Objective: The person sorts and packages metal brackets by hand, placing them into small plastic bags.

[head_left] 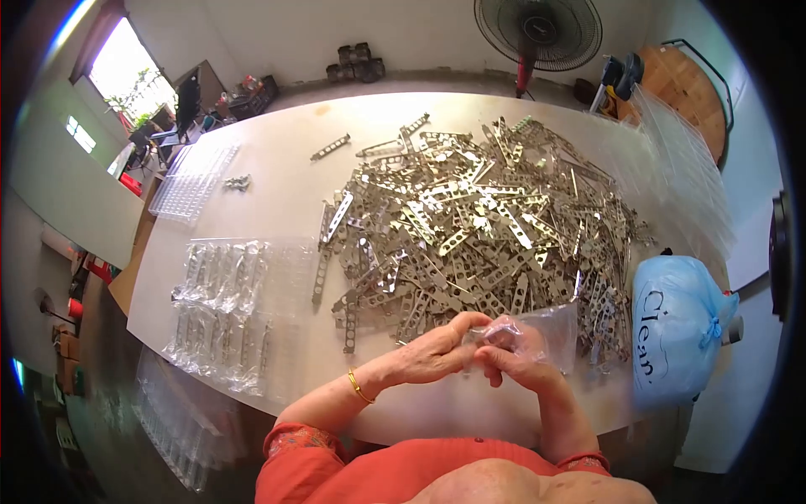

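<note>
My left hand [435,351], with a gold bangle at the wrist, has its fingers closed in a pinch on one end of a clear plastic bag [557,329]. Against it, my right hand [519,357] also grips the bag, and the film partly covers its fingers. Whether anything is inside the bag I cannot make out. Just beyond both hands spreads a large heap of flat metal brackets [470,223] with round holes. To the left lie wrapped brackets [220,277] in clear plastic, set in rows on a clear tray [290,277].
At the right edge stands a tied blue bag [676,328] marked "Clean". Clear plastic trays [684,160] lie behind it, with another stack [195,181] at the far left. Small metal parts [238,182] sit near that stack. A fan [538,32] stands beyond the table [277,160].
</note>
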{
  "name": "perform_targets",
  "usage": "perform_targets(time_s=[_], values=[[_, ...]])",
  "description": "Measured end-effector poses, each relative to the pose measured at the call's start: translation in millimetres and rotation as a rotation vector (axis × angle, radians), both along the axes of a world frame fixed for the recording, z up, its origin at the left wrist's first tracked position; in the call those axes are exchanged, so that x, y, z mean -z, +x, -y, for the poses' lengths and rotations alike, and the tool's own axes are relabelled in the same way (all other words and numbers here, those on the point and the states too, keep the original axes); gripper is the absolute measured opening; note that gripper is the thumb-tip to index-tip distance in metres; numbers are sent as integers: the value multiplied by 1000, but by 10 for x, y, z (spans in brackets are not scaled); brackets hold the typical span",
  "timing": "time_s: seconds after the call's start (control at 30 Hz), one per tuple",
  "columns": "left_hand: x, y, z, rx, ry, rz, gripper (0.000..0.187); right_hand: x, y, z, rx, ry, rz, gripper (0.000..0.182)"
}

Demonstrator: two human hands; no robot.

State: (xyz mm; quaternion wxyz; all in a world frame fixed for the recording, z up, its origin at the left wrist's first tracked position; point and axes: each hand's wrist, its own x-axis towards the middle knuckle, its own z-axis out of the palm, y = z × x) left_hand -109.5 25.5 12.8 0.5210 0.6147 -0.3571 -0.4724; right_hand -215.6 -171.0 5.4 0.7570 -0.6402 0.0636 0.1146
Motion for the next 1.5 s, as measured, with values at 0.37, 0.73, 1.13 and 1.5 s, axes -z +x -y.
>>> perform_targets(time_s=[0.37,0.73,1.13,1.5], values=[[2,-146,30,-63,-293,-180,46,76,18,-52,-52,-63,-112,35],[109,-61,5,-262,-101,-60,21,87,20,-155,189,-8,233,40],[123,-184,129,-275,-188,-257,28,2,29,-101,-23,106,21,67],[95,-123,69,-346,-28,-139,15,94,26,-24,72,-52,208,78]])
